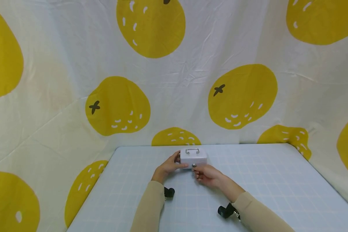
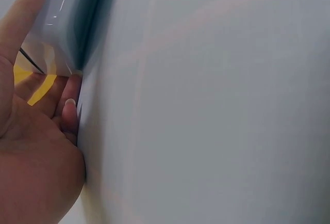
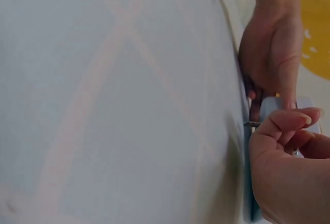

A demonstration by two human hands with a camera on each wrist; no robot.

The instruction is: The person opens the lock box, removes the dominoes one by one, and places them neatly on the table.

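A small white cash box (image 1: 201, 157) with a metal handle (image 1: 192, 150) on its lid stands near the table's far edge. My left hand (image 1: 168, 166) grips its left end, thumb along the front and the other fingers round the side. In the left wrist view that thumb (image 2: 23, 20) lies against the glossy box wall (image 2: 56, 15). At the round lock (image 1: 193, 165) on the front, my right hand (image 1: 210, 175) pinches a key, mostly hidden by the fingers. A thin metal piece (image 3: 251, 124) sticks out beside those fingers in the right wrist view.
The table (image 1: 263, 180) wears a pale checked cloth. Behind it hangs a white curtain (image 1: 191, 106) printed with yellow fruit. Black wrist cameras, one by the left sleeve (image 1: 169, 192) and one by the right (image 1: 226, 211), sit low over the tabletop.
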